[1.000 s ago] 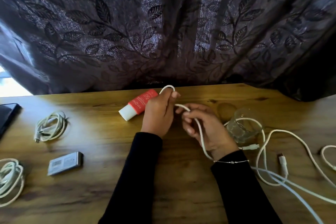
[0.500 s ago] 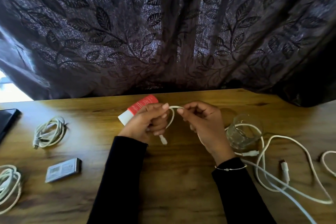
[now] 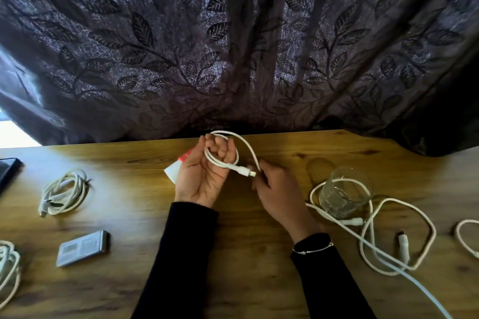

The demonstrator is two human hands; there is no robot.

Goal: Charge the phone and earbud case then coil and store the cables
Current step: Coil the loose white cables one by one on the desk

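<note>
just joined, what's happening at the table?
A person is coiling a white cable. The left hand, palm up, holds a loop of it round the fingers; the right hand grips the strand near the plug end. One coiled cable lies to the left, and loose cables lie by the glass.

Dim overall; daylight glare at left edge; wide-angle bending at edges; right hand (image 3: 274, 189) motion-blurred.
</note>
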